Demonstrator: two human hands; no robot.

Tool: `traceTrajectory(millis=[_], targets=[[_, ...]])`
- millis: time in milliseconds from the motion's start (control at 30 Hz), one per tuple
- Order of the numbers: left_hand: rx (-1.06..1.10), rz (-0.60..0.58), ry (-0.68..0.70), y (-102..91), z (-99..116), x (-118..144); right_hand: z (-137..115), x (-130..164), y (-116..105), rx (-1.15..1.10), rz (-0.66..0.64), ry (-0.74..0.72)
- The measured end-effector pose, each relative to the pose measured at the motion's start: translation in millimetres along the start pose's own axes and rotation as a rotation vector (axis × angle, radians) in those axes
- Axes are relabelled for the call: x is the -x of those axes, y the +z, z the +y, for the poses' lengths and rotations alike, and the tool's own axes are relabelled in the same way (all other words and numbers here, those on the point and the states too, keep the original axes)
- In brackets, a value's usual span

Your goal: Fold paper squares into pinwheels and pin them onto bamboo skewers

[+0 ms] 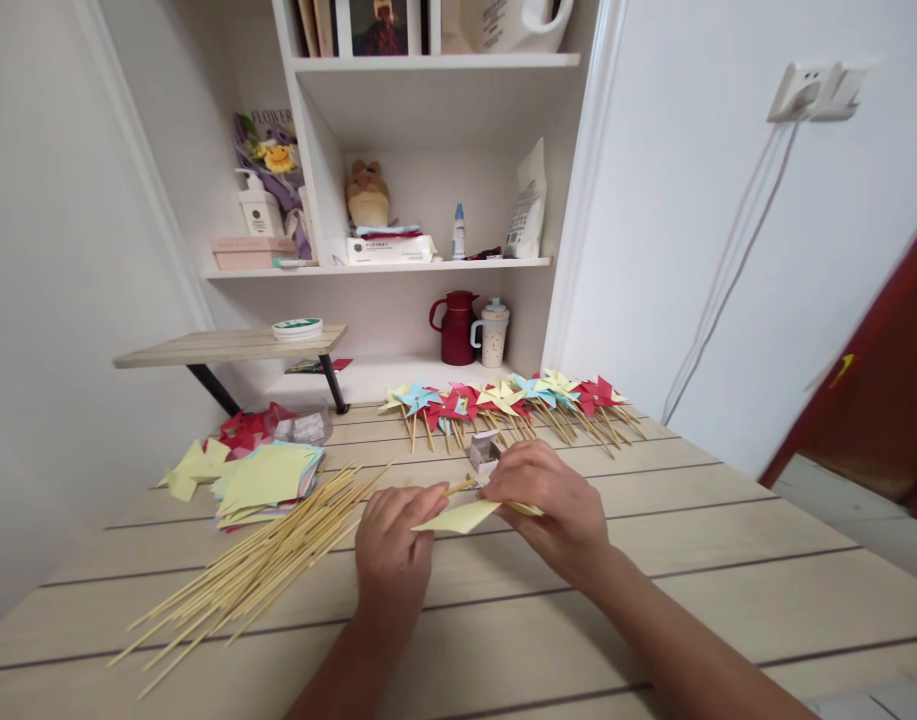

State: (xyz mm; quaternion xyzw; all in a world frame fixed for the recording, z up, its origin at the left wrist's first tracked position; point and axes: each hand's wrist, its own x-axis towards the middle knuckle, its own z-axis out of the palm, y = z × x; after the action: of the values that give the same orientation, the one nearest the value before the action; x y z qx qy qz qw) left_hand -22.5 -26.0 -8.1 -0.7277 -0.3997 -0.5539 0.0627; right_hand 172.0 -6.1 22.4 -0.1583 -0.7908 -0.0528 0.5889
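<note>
Over the middle of the table, my left hand (pixel 394 535) is closed around a thin wooden stick (pixel 458 487), whose tip points toward my right hand. My right hand (pixel 548 505) pinches a pale yellow paper piece (pixel 462 517), bent into a pinwheel shape, close to the stick's tip. One paper corner reaches the fingers of my left hand. My right fingertips hide the paper's centre. Just beyond them stands a small open box (pixel 485 453). To the left of my left hand lies a loose pile of wooden sticks (pixel 270 560).
Finished pinwheels (pixel 495 400) on sticks lie in a row along the back. At left are stacked paper squares (pixel 267 480), folded yellow paper (pixel 194 468), red paper pieces (pixel 248 428) and a clear plastic container (pixel 302 427). A raised wooden stand (pixel 233 347) overhangs the back left.
</note>
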Motion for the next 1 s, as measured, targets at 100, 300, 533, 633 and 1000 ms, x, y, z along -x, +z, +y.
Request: traceTrajectory(millis=[100, 300, 533, 633, 1000], targets=[[-0.031, -0.001, -0.004, -0.4, 1.2, 0.4, -0.2, -0.1, -0.3, 0.011, 0.001, -0.019], [-0.03, 0.003, 0.03, 0.1, 0.8, 0.5, -3.2, -0.1, -0.8, 0.022, 0.02, -0.02], [-0.043, 0.083, 0.157, 0.6, -0.8, -1.7, -5.8, -2.5, -0.8, 0.034, 0.023, -0.036], [-0.042, 0.074, 0.189, 0.2, -1.5, -1.9, -6.6, -3.8, -1.1, 0.035, 0.021, -0.049], [-0.052, 0.104, 0.282, -0.1, -1.2, -0.6, -9.0, -4.9, -2.6, 0.062, 0.032, -0.072]])
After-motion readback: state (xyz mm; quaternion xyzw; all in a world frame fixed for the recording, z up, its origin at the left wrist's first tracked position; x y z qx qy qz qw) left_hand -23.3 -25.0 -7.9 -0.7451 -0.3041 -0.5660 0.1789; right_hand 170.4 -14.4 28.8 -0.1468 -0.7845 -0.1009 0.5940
